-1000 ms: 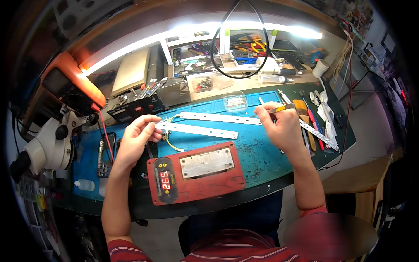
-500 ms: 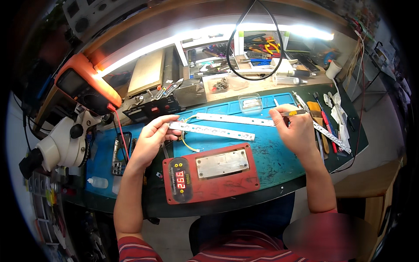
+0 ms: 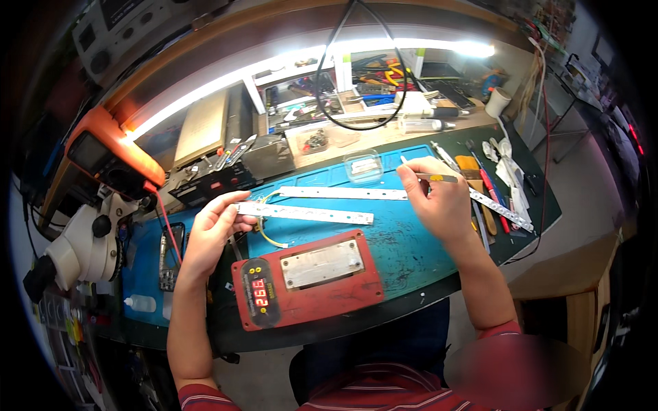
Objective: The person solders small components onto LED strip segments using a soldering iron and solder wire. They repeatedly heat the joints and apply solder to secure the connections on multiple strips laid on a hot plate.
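Note:
Between the thumb and fingers of my left hand is the near end of a white LED strip, with thin yellow wires beside my fingertips. A second white strip lies behind it on the blue mat. My right hand grips a thin metal tool, apparently tweezers, above that strip's right part. Another strip runs diagonally to the right. In front of my hands sits a red heating plate with a metal block and a lit display.
A white microscope, an orange multimeter and a small bottle stand left. A dark power unit and clear box are behind. Brushes and other tools crowd the right. A black cable loop hangs above.
The camera view swung a little and back, shifting the whole scene. My hands keep their grips. The held strip and my hands show almost no other movement.

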Motion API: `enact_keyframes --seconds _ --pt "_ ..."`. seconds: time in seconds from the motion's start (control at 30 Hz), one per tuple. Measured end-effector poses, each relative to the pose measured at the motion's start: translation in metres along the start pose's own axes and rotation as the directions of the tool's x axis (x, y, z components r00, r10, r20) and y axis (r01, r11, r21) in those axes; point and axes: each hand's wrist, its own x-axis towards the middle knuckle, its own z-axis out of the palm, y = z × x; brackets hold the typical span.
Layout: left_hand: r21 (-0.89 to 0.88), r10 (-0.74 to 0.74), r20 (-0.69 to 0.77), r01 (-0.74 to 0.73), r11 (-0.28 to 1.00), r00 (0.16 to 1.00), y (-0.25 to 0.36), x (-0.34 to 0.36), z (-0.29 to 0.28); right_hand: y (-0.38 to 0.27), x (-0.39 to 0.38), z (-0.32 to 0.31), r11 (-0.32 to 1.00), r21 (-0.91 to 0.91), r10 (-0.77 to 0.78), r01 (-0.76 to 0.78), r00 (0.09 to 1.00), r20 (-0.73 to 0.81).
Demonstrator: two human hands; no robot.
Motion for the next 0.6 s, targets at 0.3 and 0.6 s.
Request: enact_keyframes --seconds 0.3,0.6 --pt "0.181 0.025 -0.089 -0.009 0.983 0.996 -0.007 0.000 -0.011 0.026 0.004 -0.090 0.992 0.122 0.068 -0.040 0.970 -0.233" --pt "0.572 0.136 -0.123 -0.042 0.820 0.983 -0.017 0.001 -0.002 0.092 -0.051 -0.162 0.906 -0.421 -0.039 -0.040 0.983 -0.179"
